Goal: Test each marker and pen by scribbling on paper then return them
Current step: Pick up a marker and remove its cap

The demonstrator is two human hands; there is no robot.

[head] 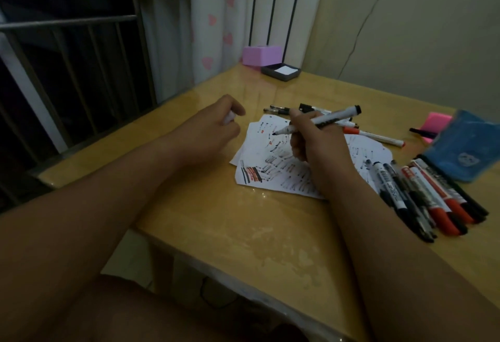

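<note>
While the table (243, 233) carries many pens, the step in hand seems to be the scribble itself. Over the marked paper (273, 176), the grip of the right hand (311, 138) is clamped on an uncapped marker (327, 120). Its tip points at the sheet; if it touches, I cannot tell. The left hand (216, 125) has its grip curled round a small white thing (229, 117), probably the cap. Next, I judge, comes a short stroke, then recapping and laying it by the row of markers (422, 195) near the blue pouch (465, 147). The table is glossy wood, with window bars (67, 44) and a heart-printed curtain (213, 17) behind.

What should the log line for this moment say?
right hand: holds uncapped marker, tip over paper | left hand: grips small white object | other markers: lying beside paper
</note>
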